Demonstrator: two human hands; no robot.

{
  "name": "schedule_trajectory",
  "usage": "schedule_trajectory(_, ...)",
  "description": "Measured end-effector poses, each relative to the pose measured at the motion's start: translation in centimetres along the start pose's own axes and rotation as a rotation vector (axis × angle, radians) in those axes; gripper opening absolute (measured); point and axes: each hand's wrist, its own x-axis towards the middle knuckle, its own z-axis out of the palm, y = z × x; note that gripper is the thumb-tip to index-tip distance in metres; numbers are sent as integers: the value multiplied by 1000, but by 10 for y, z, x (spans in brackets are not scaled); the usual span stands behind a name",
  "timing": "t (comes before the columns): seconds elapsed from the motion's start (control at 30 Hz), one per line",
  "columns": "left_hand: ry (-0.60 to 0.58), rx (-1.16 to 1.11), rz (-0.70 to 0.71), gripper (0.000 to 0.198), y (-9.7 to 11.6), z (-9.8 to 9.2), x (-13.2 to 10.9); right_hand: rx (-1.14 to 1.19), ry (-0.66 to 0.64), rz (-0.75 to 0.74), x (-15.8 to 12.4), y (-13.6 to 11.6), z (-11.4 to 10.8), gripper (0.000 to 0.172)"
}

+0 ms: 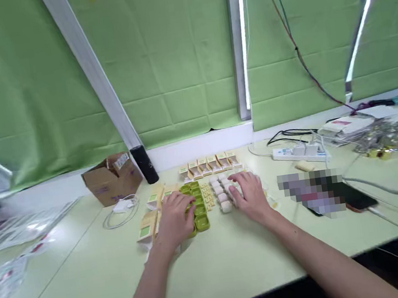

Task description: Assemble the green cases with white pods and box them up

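My left hand [178, 214] is over the left side of a block of olive-green square containers [202, 222], thumb and fingers curled in at one of them. Part of that block is hidden under the hand. To the right, my right hand [249, 192] reaches over rows of small whitish blocks [221, 198], its thumb and index finger apart. Whether its fingertips touch a block is hard to see. Between the two groups lie several small pale-yellow pieces [209, 197] in columns. Small cream boxes with green labels [145, 230] stand beside my left hand.
More small open boxes [212, 165] line up behind. A cardboard box [113, 180] and a black cylinder [144, 164] stand back left. At right are a phone [352, 195], a power strip [300, 153], cables and crumpled foil [388, 136]. Plastic bags [6, 277] lie far left.
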Motion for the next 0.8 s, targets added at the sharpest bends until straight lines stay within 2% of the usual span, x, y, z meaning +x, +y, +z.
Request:
schedule_trajectory(0.37,-321,-78,2,19,4,-9,-3,-48,-31,67,2,-2,-2,34)
schedule_trajectory(0.57,-400,-73,0,16,11,-10,-2,-51,-19,65,3,1,-2,35)
schedule_trajectory(0.8,-436,-73,-21,14,11,-7,-4,-57,-27,71,2,-1,-2,34)
